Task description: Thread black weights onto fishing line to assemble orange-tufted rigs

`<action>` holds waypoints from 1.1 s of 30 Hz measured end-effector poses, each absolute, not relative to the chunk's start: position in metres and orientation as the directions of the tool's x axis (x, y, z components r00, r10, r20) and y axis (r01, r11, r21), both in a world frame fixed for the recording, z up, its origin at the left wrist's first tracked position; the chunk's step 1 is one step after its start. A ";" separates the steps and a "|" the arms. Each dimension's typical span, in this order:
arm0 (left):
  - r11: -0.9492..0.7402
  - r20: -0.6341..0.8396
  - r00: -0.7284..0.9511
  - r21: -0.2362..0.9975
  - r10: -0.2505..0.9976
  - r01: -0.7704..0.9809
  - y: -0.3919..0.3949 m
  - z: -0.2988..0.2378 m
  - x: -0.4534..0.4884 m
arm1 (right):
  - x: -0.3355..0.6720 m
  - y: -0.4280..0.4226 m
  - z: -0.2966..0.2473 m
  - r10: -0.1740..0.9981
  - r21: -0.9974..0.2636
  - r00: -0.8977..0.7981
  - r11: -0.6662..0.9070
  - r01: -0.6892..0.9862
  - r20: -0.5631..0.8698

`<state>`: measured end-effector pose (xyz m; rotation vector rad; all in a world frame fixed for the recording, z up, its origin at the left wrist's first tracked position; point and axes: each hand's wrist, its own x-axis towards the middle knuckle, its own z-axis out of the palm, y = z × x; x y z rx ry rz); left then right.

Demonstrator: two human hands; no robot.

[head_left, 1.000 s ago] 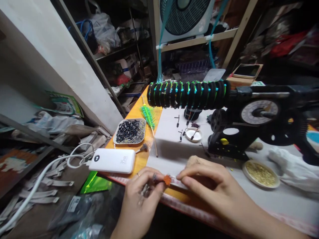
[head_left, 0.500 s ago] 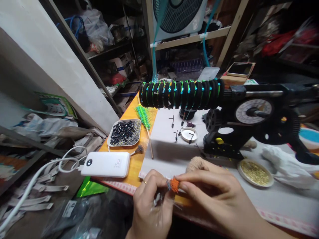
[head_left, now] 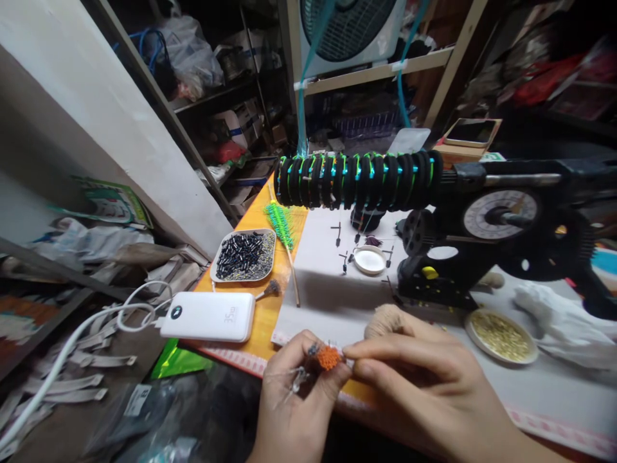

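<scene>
Between thumb and fingers, my left hand (head_left: 301, 392) holds a small orange bundle (head_left: 329, 358) with a rough, bristly-looking surface and a bluish-grey part at its left. Some thin, shiny see-through material (head_left: 299, 379) lies in the same palm. At the bundle's right side, my right hand (head_left: 424, 373) is closed in a pinch of thumb and forefinger. Whatever sits between those fingertips is too small to make out. A tan wrap (head_left: 384, 319) covers one finger of my right hand. Both hands are above the table's front edge.
Behind my hands stands a black machine (head_left: 448, 257), its arm wound with green and blue cords (head_left: 359, 180). A tray of dark pieces (head_left: 243, 256), a white power bank (head_left: 208, 316), a green brush-like stick (head_left: 281, 225), a white dish (head_left: 369, 260) and a dish of golden bits (head_left: 501, 335) surround them.
My left hand has turned a little, so the orange bundle shows larger and sits slightly farther left. My right hand keeps its pinch beside it. The whole view has shifted slightly.
</scene>
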<state>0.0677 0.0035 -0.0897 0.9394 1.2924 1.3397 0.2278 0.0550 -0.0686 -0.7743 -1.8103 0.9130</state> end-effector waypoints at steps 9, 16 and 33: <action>-0.183 0.210 -0.174 0.970 0.962 0.158 0.002 -0.098 0.070 | 0.226 0.055 -0.068 0.809 -0.820 -0.375 0.543 0.181 0.453; 0.175 -0.229 -0.134 0.929 0.964 -0.326 -0.002 -0.085 0.069 | 0.232 0.055 -0.068 0.827 -0.869 -0.389 0.481 0.117 0.406; 0.275 -0.291 0.039 0.844 0.956 -0.460 -0.005 -0.082 0.056 | 0.236 0.059 -0.067 0.753 -0.826 -0.537 0.538 0.169 0.381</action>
